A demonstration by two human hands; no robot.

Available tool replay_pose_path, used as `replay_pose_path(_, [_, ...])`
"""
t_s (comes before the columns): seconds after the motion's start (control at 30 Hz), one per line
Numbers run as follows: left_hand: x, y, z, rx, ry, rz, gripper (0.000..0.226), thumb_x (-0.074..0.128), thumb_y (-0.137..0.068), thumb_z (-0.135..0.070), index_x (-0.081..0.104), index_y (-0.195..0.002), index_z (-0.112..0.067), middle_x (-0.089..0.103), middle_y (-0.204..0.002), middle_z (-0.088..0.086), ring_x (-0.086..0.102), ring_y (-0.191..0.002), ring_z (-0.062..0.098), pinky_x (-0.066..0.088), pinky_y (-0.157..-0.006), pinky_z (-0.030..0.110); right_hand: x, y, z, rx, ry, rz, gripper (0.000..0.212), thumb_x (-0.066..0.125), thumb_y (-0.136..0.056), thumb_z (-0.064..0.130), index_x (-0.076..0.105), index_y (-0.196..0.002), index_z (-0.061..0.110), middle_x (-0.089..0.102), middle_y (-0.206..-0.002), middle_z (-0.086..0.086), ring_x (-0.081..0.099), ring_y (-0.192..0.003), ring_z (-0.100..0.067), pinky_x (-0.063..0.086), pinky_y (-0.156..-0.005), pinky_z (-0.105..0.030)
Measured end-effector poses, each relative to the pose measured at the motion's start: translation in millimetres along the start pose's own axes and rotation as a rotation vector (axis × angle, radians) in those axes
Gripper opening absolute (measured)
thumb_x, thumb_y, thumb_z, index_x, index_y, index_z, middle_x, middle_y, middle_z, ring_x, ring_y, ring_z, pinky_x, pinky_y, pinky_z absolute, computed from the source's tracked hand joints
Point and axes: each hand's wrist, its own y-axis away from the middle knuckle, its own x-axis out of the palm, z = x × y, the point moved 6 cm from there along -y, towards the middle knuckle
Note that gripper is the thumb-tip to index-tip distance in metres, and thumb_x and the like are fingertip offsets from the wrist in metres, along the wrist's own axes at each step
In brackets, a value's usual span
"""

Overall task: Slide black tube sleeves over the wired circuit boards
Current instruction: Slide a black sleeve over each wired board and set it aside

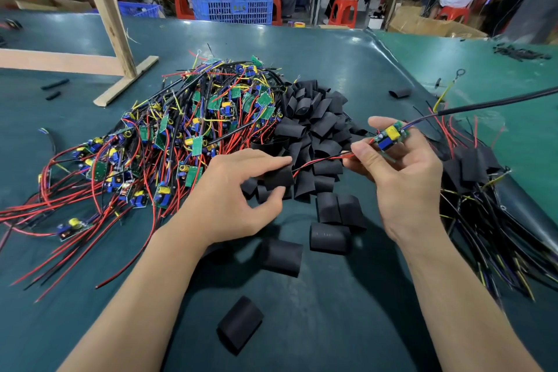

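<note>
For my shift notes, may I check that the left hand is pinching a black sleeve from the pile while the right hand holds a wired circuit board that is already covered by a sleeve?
Not quite. In the head view the circuit board in the right hand is still bare, its components exposed. The left hand does pinch a black sleeve from the pile.

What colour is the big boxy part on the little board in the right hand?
Yellow, beside a blue part, on the green circuit board held by the right hand; head view.
</note>
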Motion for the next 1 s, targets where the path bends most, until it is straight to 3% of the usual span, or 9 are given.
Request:
replay_pose_path(0.13, [2,0,-1,0.018,-0.026,0.037,0.040,0.074,-0.076,-0.009,0.071,-0.116,-0.006,0.070,-0.098,0.002,0.067,-0.088,0.013,0.053,-0.081,0.028,-1,1,2,-0.029,0.052,-0.044,0.030,0.071,-0.084,-0.005,0.067,-0.101,0.020,0.066,-0.072,0.003,0.069,-0.062,-0.015,0.057,-0.065,-0.023])
replay_pose_path(0.33, [3,0,-2,0.026,-0.055,0.056,0.040,0.074,-0.078,-0.014,0.071,-0.117,-0.006,0.071,-0.100,0.003,0.067,-0.091,0.013,0.052,-0.085,0.028,-3,3,-2,-0.019,0.077,-0.112,0.027,0.073,-0.084,-0.001,0.067,-0.097,0.022,0.066,-0.074,0.001,0.070,-0.064,-0.018,0.057,-0.064,-0.024])
replay_pose_path(0.6, [1,0,4,-0.015,-0.111,0.005,0.042,0.080,-0.078,-0.012,0.070,-0.119,-0.007,0.070,-0.101,0.003,0.065,-0.086,0.010,0.054,-0.085,0.030,1,6,-11,0.108,-0.068,-0.121,0.022,0.072,-0.083,-0.005,0.066,-0.096,0.012,0.068,-0.071,0.000,0.070,-0.063,-0.019,0.057,-0.063,-0.023])
replay_pose_path(0.8, [6,-2,-1,0.015,-0.152,-0.002,0.041,0.073,-0.081,-0.019,0.069,-0.120,-0.006,0.068,-0.089,0.001,0.062,-0.087,0.020,0.053,-0.079,0.036,22,15,-24,0.308,-0.125,0.062,0.018,0.071,-0.081,-0.006,0.065,-0.084,0.010,0.067,-0.068,0.000,0.068,-0.065,-0.019,0.057,-0.062,-0.027])
replay_pose_path(0.9, [10,-2,-2,0.030,-0.182,0.024,0.041,0.072,-0.081,-0.019,0.069,-0.120,-0.006,0.067,-0.091,-0.003,0.062,-0.087,0.024,0.053,-0.080,0.041,30,20,-28,0.365,-0.067,0.156,0.013,0.071,-0.086,0.005,0.069,-0.085,0.018,0.070,-0.079,-0.003,0.069,-0.076,-0.022,0.057,-0.063,-0.031])
replay_pose_path(0.97, [9,-2,1,0.013,-0.203,0.019,0.041,0.071,-0.082,-0.022,0.069,-0.122,-0.010,0.063,-0.092,-0.010,0.062,-0.089,0.021,0.050,-0.083,0.045,34,21,-27,0.403,-0.080,0.201,0.004,0.070,-0.086,0.025,0.072,-0.083,0.024,0.071,-0.086,-0.005,0.069,-0.080,-0.021,0.056,-0.060,-0.031])
replay_pose_path(1.0, [7,-2,3,-0.002,-0.207,0.008,0.042,0.070,-0.083,-0.024,0.069,-0.123,-0.012,0.062,-0.092,-0.010,0.061,-0.090,0.019,0.049,-0.085,0.045,34,20,-27,0.414,-0.085,0.208,0.014,0.065,-0.087,0.035,0.074,-0.083,0.024,0.071,-0.087,-0.005,0.069,-0.080,-0.021,0.055,-0.059,-0.031])
